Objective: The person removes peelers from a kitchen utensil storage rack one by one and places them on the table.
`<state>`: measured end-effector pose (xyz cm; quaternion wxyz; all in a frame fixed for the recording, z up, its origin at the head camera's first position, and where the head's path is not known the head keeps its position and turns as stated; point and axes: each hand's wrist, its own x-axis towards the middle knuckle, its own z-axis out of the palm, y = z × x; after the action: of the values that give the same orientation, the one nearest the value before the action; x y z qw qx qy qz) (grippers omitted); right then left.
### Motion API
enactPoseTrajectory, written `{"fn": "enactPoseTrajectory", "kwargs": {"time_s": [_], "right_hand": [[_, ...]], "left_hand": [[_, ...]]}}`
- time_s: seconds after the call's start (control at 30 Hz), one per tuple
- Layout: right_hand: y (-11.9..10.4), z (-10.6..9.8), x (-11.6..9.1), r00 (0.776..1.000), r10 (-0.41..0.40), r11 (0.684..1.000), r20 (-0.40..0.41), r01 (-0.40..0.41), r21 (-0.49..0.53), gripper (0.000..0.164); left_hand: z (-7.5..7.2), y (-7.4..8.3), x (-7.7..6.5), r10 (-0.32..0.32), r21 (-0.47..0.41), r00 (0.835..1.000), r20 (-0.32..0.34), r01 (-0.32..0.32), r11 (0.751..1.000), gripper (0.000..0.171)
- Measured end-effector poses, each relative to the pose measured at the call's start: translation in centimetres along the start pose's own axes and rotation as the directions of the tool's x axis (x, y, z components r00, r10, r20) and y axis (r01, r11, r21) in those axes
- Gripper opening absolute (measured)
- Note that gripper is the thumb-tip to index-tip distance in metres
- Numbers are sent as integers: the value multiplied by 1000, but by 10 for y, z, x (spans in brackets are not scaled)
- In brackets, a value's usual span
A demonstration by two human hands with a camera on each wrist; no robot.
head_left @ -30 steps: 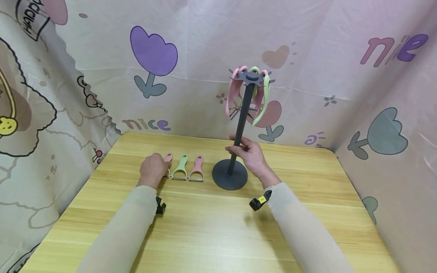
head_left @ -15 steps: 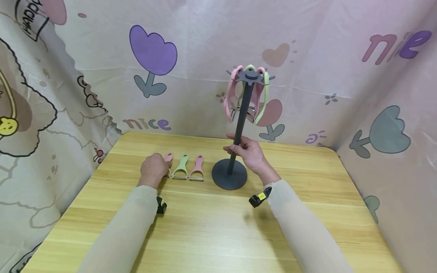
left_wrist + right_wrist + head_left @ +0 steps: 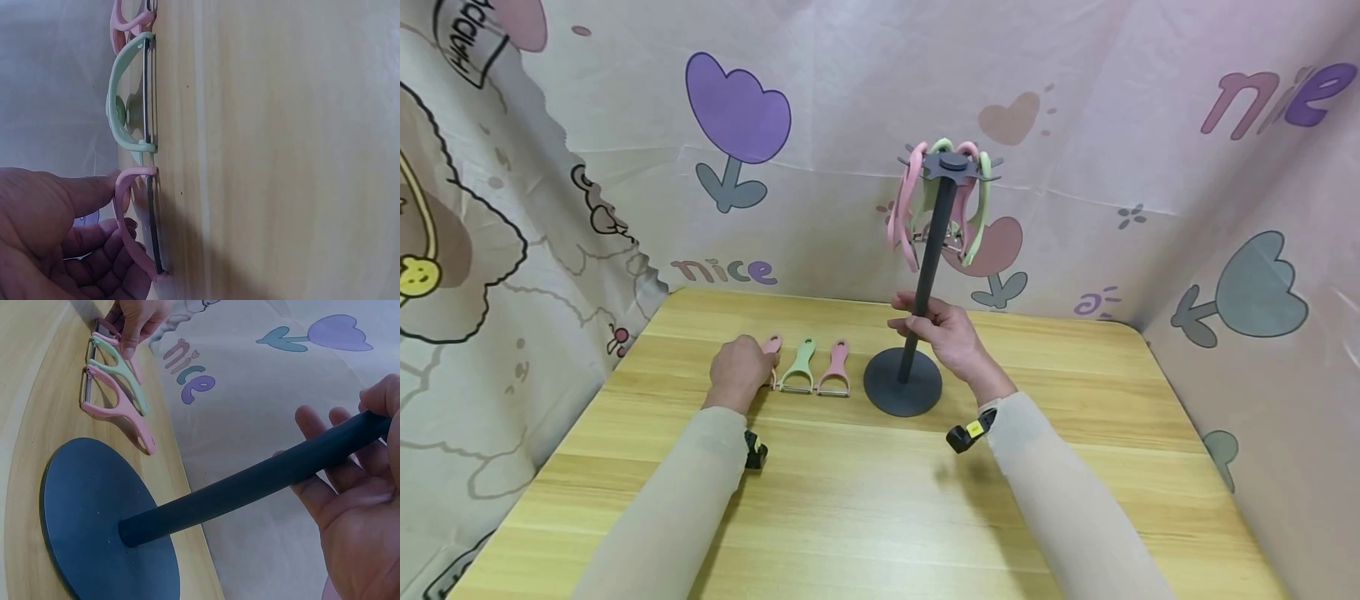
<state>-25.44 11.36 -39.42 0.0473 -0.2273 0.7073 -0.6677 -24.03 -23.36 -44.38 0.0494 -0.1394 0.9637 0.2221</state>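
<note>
On the left of the table my left hand (image 3: pixel 739 371) pinches a pink Y-shaped peeler (image 3: pixel 121 212) between thumb and fingers; in the head view the hand hides most of it. Beside it lie a green peeler (image 3: pixel 802 362) and another pink peeler (image 3: pixel 838 358), blades facing me. My right hand (image 3: pixel 951 335) holds the dark grey pole (image 3: pixel 932 250) of a stand, thumb in front and fingers behind. The stand's round base (image 3: pixel 883 392) is on the table. From the hooked top (image 3: pixel 953 165) hang several peelers, among them a pink one (image 3: pixel 904 204) and a green one (image 3: pixel 982 208).
The wooden table (image 3: pixel 865 500) ends at a printed curtain (image 3: pixel 850 100) behind and at both sides. A small black camera is strapped to each wrist, the right one (image 3: pixel 966 435) hanging over the tabletop.
The stand's top has turned, shifting the hanging peelers round it; the front pink one has come further left and forward. My left hand stays on its peeler, my right hand on the pole.
</note>
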Motion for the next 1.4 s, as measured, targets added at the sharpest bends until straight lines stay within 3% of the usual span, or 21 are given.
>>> {"fn": "enactPoseTrajectory", "kwargs": {"time_s": [0.5,1.1,1.23,1.4], "right_hand": [[-3,3,-1,999,-8,1000,-32,8,-14,41],[-2,2,-1,1000,-12,1000,1,12,-2,40],[-3,0,-2,1000,-14,1000,12,14,-3,40],[-3,-2,-4,999,-11,1000,41,10,5,40]], "left_hand": [[-3,-2,1,18,5,1000,14,-18,1000,42],[-9,0,-2,20,-32,1000,9,-19,999,42],[-17,5,-5,49,-52,999,-17,-49,997,48],[-29,13,-12,126,-70,989,-77,-131,989,46]]}}
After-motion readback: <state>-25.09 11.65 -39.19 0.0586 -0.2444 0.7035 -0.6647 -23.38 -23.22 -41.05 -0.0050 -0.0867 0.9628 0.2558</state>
